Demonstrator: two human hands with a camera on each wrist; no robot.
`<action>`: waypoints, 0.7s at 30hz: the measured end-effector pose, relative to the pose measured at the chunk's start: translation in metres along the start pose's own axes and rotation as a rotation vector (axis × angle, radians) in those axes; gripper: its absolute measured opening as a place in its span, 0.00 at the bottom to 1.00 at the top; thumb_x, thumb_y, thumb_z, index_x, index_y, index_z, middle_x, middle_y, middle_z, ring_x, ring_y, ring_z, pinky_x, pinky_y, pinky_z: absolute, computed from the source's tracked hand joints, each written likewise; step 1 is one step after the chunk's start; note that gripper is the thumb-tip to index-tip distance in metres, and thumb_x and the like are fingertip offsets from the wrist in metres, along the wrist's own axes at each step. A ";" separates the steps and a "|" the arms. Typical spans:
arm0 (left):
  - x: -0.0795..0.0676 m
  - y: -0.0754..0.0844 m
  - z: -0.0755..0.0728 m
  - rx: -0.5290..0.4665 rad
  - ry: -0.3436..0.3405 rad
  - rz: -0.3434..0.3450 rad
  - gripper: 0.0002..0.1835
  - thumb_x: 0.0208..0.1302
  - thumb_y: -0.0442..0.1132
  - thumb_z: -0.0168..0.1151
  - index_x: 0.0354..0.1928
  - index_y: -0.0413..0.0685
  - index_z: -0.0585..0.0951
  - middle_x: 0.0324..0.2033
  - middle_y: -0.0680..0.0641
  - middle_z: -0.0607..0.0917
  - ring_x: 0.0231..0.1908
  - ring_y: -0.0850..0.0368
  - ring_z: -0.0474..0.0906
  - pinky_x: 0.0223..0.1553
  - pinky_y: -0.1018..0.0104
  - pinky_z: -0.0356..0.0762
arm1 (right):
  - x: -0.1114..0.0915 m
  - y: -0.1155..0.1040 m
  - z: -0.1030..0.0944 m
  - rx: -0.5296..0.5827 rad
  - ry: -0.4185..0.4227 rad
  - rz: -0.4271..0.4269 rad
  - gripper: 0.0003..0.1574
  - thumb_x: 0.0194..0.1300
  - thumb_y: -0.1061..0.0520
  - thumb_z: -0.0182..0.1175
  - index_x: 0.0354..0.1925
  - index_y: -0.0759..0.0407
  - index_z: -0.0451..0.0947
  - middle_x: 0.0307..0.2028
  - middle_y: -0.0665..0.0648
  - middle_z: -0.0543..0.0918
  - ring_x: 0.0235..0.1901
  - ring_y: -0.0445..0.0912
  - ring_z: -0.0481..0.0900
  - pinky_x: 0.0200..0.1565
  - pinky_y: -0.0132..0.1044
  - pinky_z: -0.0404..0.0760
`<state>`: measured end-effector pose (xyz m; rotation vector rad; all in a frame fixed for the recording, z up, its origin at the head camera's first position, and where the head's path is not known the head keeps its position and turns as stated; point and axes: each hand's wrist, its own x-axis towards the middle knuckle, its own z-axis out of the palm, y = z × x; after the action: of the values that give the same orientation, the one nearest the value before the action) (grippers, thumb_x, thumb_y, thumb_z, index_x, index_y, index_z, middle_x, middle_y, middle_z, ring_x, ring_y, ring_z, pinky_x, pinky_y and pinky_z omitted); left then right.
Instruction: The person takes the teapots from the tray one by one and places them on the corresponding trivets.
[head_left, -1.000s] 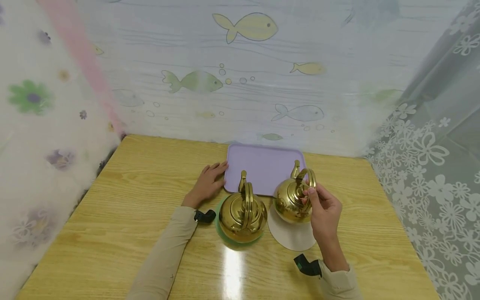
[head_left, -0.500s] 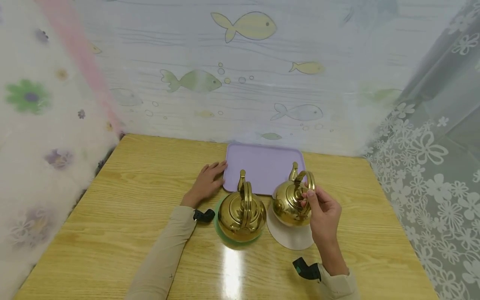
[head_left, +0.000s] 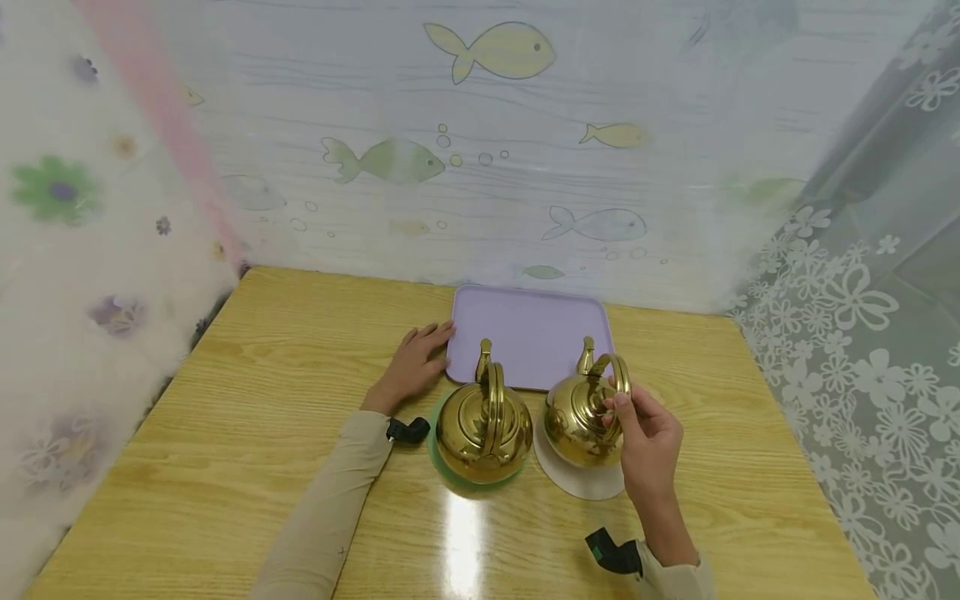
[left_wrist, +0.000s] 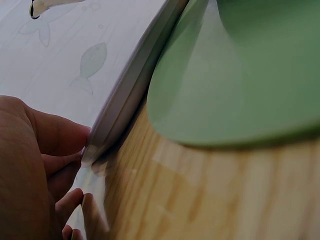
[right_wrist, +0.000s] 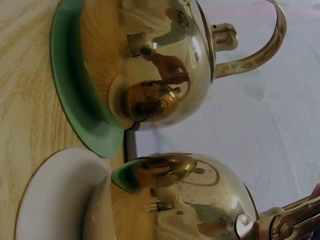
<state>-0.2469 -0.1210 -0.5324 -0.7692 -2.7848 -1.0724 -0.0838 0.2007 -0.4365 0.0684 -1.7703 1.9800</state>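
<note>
My right hand (head_left: pixel 652 437) grips the arched handle of a shiny golden kettle (head_left: pixel 577 429), its spout pointing away towards the tray. Beneath this kettle shows a round white mat (head_left: pixel 577 483), and in the right wrist view the kettle's base overlaps the mat. A matching golden kettle (right_wrist: pixel 165 60) stands to the left on a round green mat (left_wrist: pixel 240 90). At the left edge of a lilac tray (head_left: pixel 525 325), my left hand (head_left: pixel 408 371) lies with extended fingers, the fingertips touching the rim. The tray's near edge is partly hidden by both kettles.
The wooden table (head_left: pixel 262 417) carries everything and meets a fish-patterned curtain (head_left: pixel 480 167) behind the tray. Flowered sheeting (head_left: pixel 67 333) hangs on the left, and a lace-flower curtain (head_left: pixel 877 375) on the right. Black wrist cameras (head_left: pixel 615 552) are strapped to both sleeves.
The right kettle, gripped by my right hand, has moved down and nearer to me over the white mat, its spout drawing back over the tray. The left hand and left kettle stay put.
</note>
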 end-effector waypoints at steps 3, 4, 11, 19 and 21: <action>0.000 0.000 0.000 0.007 0.005 0.007 0.31 0.69 0.40 0.55 0.74 0.40 0.69 0.75 0.43 0.67 0.75 0.37 0.58 0.77 0.38 0.42 | -0.002 0.000 -0.001 -0.006 0.000 0.008 0.17 0.74 0.69 0.54 0.51 0.86 0.77 0.39 0.56 0.90 0.26 0.40 0.82 0.34 0.27 0.83; 0.000 0.000 0.000 0.008 0.006 0.009 0.31 0.69 0.39 0.55 0.74 0.39 0.69 0.74 0.42 0.68 0.75 0.36 0.58 0.77 0.38 0.43 | -0.003 -0.001 -0.002 -0.010 0.000 0.010 0.17 0.74 0.69 0.54 0.51 0.86 0.77 0.41 0.56 0.90 0.27 0.40 0.82 0.34 0.27 0.83; -0.001 0.003 -0.002 0.002 0.000 0.001 0.31 0.70 0.40 0.54 0.74 0.39 0.68 0.75 0.43 0.67 0.76 0.36 0.57 0.77 0.39 0.41 | -0.008 -0.006 -0.004 -0.009 -0.014 0.011 0.18 0.74 0.69 0.53 0.53 0.87 0.75 0.42 0.53 0.90 0.29 0.41 0.82 0.34 0.28 0.83; -0.001 0.004 -0.002 -0.001 -0.004 -0.007 0.31 0.70 0.39 0.55 0.74 0.39 0.68 0.75 0.43 0.67 0.76 0.36 0.56 0.78 0.39 0.41 | -0.014 -0.007 -0.007 0.004 -0.038 -0.011 0.17 0.74 0.71 0.52 0.52 0.87 0.76 0.39 0.55 0.90 0.30 0.41 0.82 0.33 0.28 0.83; 0.000 0.003 -0.001 -0.002 -0.005 -0.009 0.31 0.70 0.39 0.55 0.74 0.40 0.68 0.75 0.43 0.66 0.76 0.36 0.56 0.78 0.40 0.40 | -0.016 -0.007 -0.008 0.013 -0.040 -0.020 0.16 0.74 0.71 0.52 0.51 0.87 0.76 0.37 0.57 0.89 0.29 0.40 0.82 0.33 0.28 0.83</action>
<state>-0.2452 -0.1199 -0.5297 -0.7611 -2.7941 -1.0767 -0.0652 0.2034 -0.4371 0.1309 -1.7752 1.9886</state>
